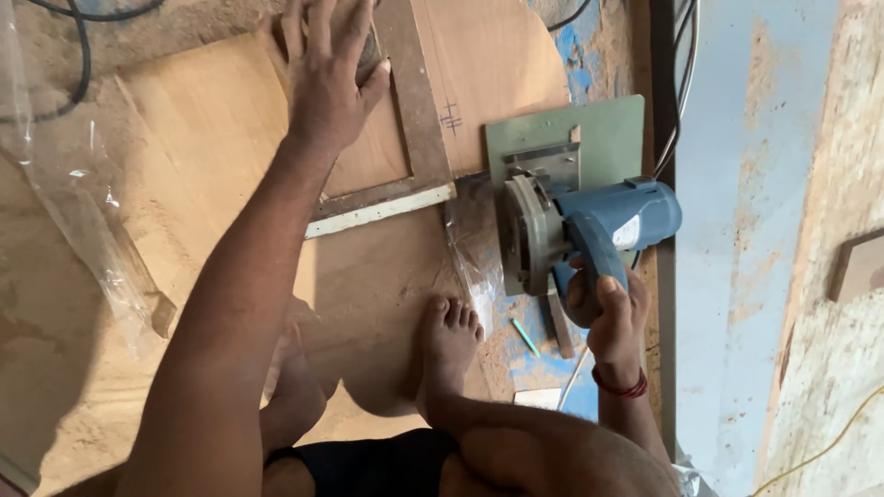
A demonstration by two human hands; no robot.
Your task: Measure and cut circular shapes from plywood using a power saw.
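Observation:
A blue circular saw (589, 230) with a green base plate sits on the right part of a round plywood sheet (221, 129). My right hand (612, 308) grips its blue handle. My left hand (327, 74) lies flat, fingers spread, on the plywood over the corner of a metal carpenter's square (414, 138) that rests on the sheet. A pencil mark shows on the wood just right of the square. My bare foot (447, 345) stands on the sheet's near edge.
Sawdust covers the floor on the left, with a crumpled clear plastic sheet (83, 212) and black cables (78, 55) at top left. A pale blue wall (737, 230) rises on the right. A small wooden block (856, 267) lies far right.

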